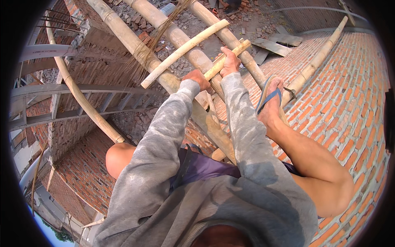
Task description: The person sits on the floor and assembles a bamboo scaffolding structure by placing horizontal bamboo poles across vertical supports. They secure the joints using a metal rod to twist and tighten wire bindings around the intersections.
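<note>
Both my hands are closed around a short, pale bamboo stick (214, 68) that lies slantwise over the long bamboo poles. My left hand (197, 78) is wrapped round its lower-left end. Farther along it, my right hand (231, 63) grips with the thumb up, and the stick's far end sticks out beyond. Another pale crosspiece (185, 52) rests across the poles just ahead, apart from my hands. Beneath are three thick bamboo poles, the left pole (132, 46), the middle pole (177, 37) and the right pole (230, 38). A bundle of thin fibre strips (153, 43) hangs over them.
My right foot, in a blue-strapped sandal (263, 92), braces near a tied pole (317, 61) along a brick wall (349, 123). Broken bricks (247, 20) and boards (273, 46) lie far below. At left are a curved bamboo pole (78, 92) and a metal frame (61, 103).
</note>
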Demonstrator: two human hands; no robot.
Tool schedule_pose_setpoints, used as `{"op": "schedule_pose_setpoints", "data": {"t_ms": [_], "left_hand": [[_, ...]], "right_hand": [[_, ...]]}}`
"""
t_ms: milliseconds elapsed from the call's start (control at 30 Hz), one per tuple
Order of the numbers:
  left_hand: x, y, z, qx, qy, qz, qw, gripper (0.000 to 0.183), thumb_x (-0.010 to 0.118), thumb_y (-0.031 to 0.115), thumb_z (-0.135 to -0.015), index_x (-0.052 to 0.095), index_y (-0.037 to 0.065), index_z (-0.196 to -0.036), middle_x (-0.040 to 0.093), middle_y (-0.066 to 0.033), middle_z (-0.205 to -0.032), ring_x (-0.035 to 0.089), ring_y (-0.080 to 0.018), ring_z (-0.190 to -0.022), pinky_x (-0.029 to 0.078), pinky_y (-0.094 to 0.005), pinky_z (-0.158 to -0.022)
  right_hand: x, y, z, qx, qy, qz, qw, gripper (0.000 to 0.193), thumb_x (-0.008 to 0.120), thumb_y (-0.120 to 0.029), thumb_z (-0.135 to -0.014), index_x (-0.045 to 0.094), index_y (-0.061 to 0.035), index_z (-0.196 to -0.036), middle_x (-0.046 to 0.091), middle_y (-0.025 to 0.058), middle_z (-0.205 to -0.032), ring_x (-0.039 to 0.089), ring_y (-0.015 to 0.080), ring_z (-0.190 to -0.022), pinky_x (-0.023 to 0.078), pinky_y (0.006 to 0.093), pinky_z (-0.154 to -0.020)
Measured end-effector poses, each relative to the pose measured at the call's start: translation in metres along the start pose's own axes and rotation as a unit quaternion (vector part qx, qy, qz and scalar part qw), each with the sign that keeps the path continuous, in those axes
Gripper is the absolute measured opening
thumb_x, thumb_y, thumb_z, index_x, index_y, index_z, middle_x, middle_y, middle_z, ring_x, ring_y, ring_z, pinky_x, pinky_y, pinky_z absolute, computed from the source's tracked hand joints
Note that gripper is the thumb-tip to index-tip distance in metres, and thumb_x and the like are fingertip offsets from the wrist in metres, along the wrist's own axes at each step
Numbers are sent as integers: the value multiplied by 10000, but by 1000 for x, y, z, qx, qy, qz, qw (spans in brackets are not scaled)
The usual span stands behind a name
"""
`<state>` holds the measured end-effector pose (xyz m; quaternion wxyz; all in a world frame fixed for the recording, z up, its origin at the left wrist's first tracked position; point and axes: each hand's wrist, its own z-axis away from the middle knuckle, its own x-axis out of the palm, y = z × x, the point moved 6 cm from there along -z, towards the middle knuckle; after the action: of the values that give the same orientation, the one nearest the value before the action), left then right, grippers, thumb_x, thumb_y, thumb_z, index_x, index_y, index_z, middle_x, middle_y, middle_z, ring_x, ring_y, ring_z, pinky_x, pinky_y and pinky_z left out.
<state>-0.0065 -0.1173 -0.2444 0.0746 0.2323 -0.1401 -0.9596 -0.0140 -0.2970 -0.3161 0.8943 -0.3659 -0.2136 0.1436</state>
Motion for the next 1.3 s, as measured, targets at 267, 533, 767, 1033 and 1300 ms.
{"op": "schedule_pose_setpoints", "data": {"t_ms": [267,533,767,1033,1300], "left_hand": [[6,4,-3,11,61,-36,997,538,856,298,-746,764,-9,-1179,731,-217,-1277,709,-337,-1198,566,-404,-1031],[4,3,-5,67,1,-96,993,522,801,373,-775,779,44,-1180,748,-206,-1231,724,-343,-1160,571,-409,-1007],[9,1,-12,85,56,-137,985,413,642,296,-861,785,59,-1167,746,-200,-1233,714,-360,-1172,568,-425,-1006],[4,-1,-6,60,54,-93,992,409,667,270,-845,781,23,-1151,737,-235,-1229,709,-380,-1168,569,-435,-1000],[9,2,-12,84,63,-112,988,417,701,266,-823,777,-9,-1126,743,-260,-1177,715,-403,-1128,574,-451,-975]], "right_hand": [[-2,-1,3,9,10,20,1000,270,836,-120,-785,669,11,-952,647,125,-763,638,260,-582,552,418,-559],[-2,-1,4,-1,17,27,999,284,848,-137,-787,680,-2,-971,649,121,-772,642,261,-589,555,424,-556],[-4,5,-8,22,-34,35,999,445,901,-273,-788,671,-48,-1094,657,102,-857,650,252,-703,558,419,-659],[-11,-53,37,68,-171,439,879,892,872,-667,-747,690,23,-1283,718,178,-1117,717,273,-954,595,388,-779],[-98,-286,-55,-238,110,359,896,284,758,-229,-936,722,53,-946,738,147,-787,715,235,-646,575,351,-593]]}}
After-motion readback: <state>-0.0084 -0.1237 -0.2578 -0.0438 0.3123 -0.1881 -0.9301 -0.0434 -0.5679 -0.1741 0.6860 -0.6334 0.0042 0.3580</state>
